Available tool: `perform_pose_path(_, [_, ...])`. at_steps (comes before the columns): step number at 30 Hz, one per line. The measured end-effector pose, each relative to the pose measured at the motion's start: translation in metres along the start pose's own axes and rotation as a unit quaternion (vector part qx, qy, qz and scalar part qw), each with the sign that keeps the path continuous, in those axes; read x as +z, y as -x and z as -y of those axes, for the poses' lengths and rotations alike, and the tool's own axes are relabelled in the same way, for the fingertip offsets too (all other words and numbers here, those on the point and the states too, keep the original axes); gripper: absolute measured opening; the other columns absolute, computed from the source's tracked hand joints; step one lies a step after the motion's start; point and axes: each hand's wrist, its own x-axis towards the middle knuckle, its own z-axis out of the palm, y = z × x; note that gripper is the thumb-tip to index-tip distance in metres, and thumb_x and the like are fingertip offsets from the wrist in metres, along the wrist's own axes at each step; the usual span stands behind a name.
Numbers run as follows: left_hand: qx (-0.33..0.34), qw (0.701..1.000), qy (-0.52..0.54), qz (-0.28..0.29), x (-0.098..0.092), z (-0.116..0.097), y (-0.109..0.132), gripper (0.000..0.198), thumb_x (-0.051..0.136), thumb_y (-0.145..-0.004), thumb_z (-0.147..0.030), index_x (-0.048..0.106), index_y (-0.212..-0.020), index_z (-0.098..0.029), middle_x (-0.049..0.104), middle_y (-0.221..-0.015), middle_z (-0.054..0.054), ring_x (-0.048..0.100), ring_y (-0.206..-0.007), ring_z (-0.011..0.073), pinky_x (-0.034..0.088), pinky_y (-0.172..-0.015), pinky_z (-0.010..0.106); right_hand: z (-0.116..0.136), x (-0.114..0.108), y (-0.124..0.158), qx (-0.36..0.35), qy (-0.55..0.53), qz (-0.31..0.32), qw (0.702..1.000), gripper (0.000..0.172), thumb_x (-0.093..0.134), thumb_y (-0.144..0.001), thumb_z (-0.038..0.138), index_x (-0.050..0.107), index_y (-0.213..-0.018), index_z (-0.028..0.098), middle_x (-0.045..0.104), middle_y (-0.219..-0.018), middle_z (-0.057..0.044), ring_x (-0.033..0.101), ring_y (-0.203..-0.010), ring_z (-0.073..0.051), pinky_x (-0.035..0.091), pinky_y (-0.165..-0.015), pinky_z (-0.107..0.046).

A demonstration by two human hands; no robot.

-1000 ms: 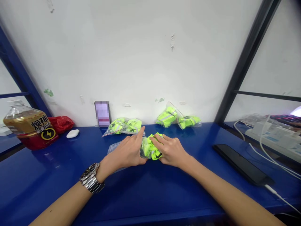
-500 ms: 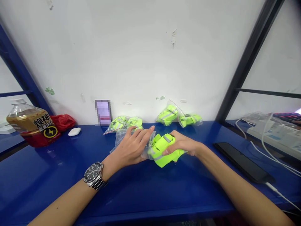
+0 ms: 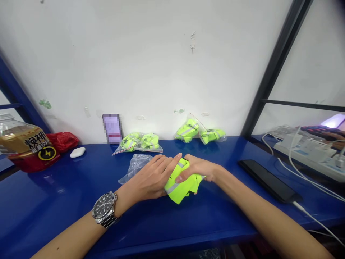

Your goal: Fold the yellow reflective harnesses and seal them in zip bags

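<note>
A folded neon-yellow strap bundle with grey reflective stripes (image 3: 180, 187) sits between both hands just above the blue shelf (image 3: 167, 223). My right hand (image 3: 201, 169) grips it from the right, thumb on top. My left hand (image 3: 152, 178), with a steel watch on the wrist, presses its fingers against the bundle's left side. An empty clear plastic bag (image 3: 134, 166) lies on the shelf just behind my left hand.
Two clear bags of neon straps lean by the wall, one bag (image 3: 140, 142) at centre and another bag (image 3: 199, 132) to the right. A drink bottle (image 3: 24, 145), red bag (image 3: 63, 140) and white case (image 3: 77, 152) stand at left. A black phone (image 3: 269, 181) with cable lies at right, beyond it a power strip (image 3: 304, 153).
The bundle has been lifted off the shelf and drawn out of the clear bag, which now lies behind my left hand. Both hands have closed around the bundle.
</note>
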Motion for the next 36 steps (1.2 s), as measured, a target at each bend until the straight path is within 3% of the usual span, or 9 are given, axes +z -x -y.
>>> perform_pose_path(3, [0.004,1.000,0.021,-0.009,0.002,-0.001,0.000,0.084,0.049,-0.090,-0.024,-0.007,-0.149,-0.005,0.047,-0.135,0.024,0.049,-0.121,0.0320,0.045,-0.098,0.046,-0.003,0.002,-0.003,-0.034,-0.007,-0.015,0.999,0.032,0.086,-0.055,0.025,0.072,-0.080,0.012,0.072,-0.080,-0.006,0.067,-0.067,-0.017,0.055,-0.057,-0.025])
perform_pose_path(6, [0.006,1.000,0.022,-0.005,0.003,-0.001,0.002,0.081,0.045,-0.089,-0.014,-0.008,-0.150,-0.006,0.045,-0.137,0.024,0.047,-0.124,0.0312,0.045,-0.099,0.045,-0.006,0.005,-0.006,-0.057,-0.016,-0.041,0.997,0.033,0.086,-0.052,0.025,0.072,-0.079,0.012,0.071,-0.079,-0.005,0.066,-0.069,-0.018,0.053,-0.060,-0.026])
perform_pose_path(12, [0.005,0.999,-0.028,0.030,0.001,-0.004,0.006,0.079,0.036,-0.084,0.003,-0.002,-0.151,-0.012,0.049,-0.131,0.021,0.046,-0.126,0.0313,0.044,-0.101,0.048,-0.011,0.020,-0.011,-0.120,-0.016,-0.111,0.986,0.019,0.079,-0.054,0.020,0.064,-0.061,0.013,0.059,-0.060,0.002,0.054,-0.058,-0.011,0.040,-0.049,-0.020])
perform_pose_path(17, [0.003,0.998,-0.038,0.042,-0.002,-0.009,0.004,0.078,0.033,-0.081,0.006,0.003,-0.151,-0.014,0.049,-0.131,0.020,0.046,-0.126,0.0300,0.044,-0.101,0.049,-0.015,0.028,-0.015,-0.146,-0.031,-0.165,0.975,0.033,0.081,-0.049,0.021,0.049,-0.050,0.015,0.043,-0.048,0.008,0.039,-0.048,-0.006,0.031,-0.043,-0.019])
perform_pose_path(22, [-0.026,0.997,-0.067,0.024,0.002,-0.002,0.004,0.083,0.040,-0.073,0.003,0.009,-0.149,-0.009,0.039,-0.142,0.022,0.035,-0.133,0.0348,0.035,-0.107,0.056,-0.014,0.026,-0.016,-0.121,-0.091,-0.176,0.973,0.030,0.086,-0.048,0.022,0.060,-0.061,0.013,0.059,-0.057,0.004,0.055,-0.054,-0.011,0.042,-0.049,-0.021])
perform_pose_path(25, [-0.055,0.996,-0.065,-0.007,0.001,0.001,0.005,0.081,0.050,-0.071,-0.009,0.018,-0.145,-0.008,0.035,-0.142,0.023,0.031,-0.132,0.0393,0.030,-0.106,0.061,-0.012,0.022,-0.015,-0.110,-0.143,-0.187,0.966,0.035,0.088,-0.050,0.025,0.068,-0.076,0.012,0.069,-0.070,-0.002,0.065,-0.064,-0.017,0.051,-0.058,-0.026])
perform_pose_path(30, [-0.122,0.987,-0.017,-0.104,-0.007,-0.001,0.010,0.044,0.053,-0.079,-0.022,0.041,-0.119,-0.011,0.047,-0.112,0.017,0.044,-0.105,0.0314,0.043,-0.090,0.053,-0.010,0.014,-0.014,-0.142,-0.214,-0.217,0.942,0.040,0.085,-0.059,0.029,0.072,-0.092,0.010,0.074,-0.085,-0.010,0.070,-0.073,-0.022,0.057,-0.065,-0.030])
perform_pose_path(34, [-0.197,0.971,0.111,-0.076,-0.006,-0.001,0.008,0.013,0.040,-0.092,-0.024,0.043,-0.102,-0.017,0.051,-0.097,0.009,0.050,-0.088,0.0212,0.048,-0.079,0.040,-0.010,0.012,-0.015,-0.155,-0.229,-0.223,0.935,0.039,0.086,-0.058,0.027,0.072,-0.090,0.009,0.074,-0.088,-0.011,0.071,-0.073,-0.023,0.058,-0.064,-0.031])
perform_pose_path(36, [-0.242,0.958,0.140,-0.065,-0.002,-0.001,0.005,0.013,0.034,-0.097,-0.027,0.044,-0.096,-0.018,0.051,-0.092,0.006,0.052,-0.081,0.0182,0.047,-0.074,0.035,-0.011,0.013,-0.016,-0.141,-0.230,-0.222,0.937,0.038,0.085,-0.059,0.027,0.072,-0.090,0.009,0.074,-0.087,-0.012,0.071,-0.072,-0.024,0.059,-0.062,-0.031])
